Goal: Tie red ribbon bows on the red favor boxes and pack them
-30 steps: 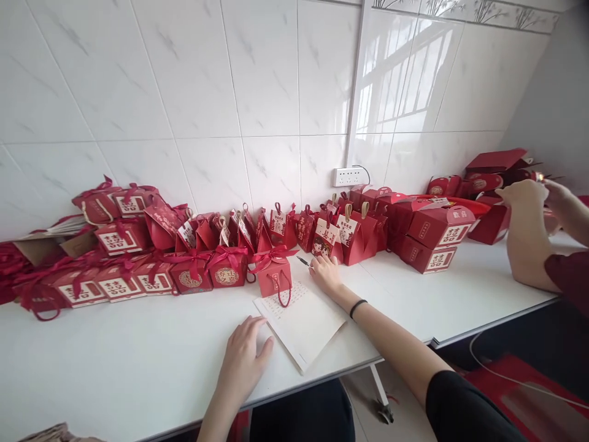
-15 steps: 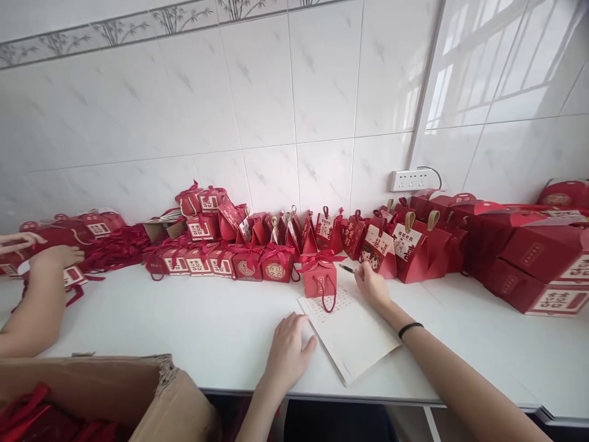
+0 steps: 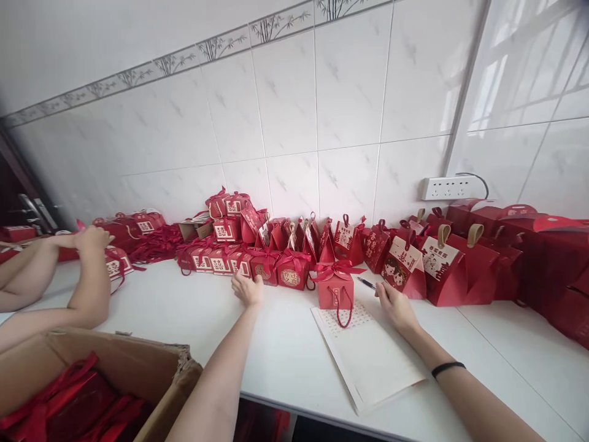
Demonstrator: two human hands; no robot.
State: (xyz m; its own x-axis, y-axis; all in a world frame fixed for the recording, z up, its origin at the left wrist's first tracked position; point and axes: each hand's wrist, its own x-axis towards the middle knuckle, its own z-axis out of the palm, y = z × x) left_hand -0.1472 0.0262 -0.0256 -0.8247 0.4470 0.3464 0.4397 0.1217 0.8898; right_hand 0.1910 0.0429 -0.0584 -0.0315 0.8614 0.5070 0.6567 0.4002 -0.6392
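My left hand (image 3: 249, 287) reaches to the front row of red gift boxes, with its fingers stretched toward a box with a white label (image 3: 240, 265). Whether they touch it I cannot tell. Nothing shows in its grasp. My right hand (image 3: 397, 308) is closed around one end of a dark pen (image 3: 367, 283), which points left. Between my hands stands a red gift box (image 3: 336, 291) with a ribbon bow and a rope handle. It rests on the top part of an open notebook (image 3: 375, 359), whose upper lines carry handwriting.
Upright red gift bags (image 3: 444, 270) and stacked red boxes line the wall. At the lower left, a cardboard carton (image 3: 177, 374) holds red ribboned boxes. Another person's arms (image 3: 87, 276) work at the far left. A power strip (image 3: 453, 188) is on the wall.
My left hand has moved from beside the notebook, forward and left, to the box row. My right hand keeps the pen. The view has turned left.
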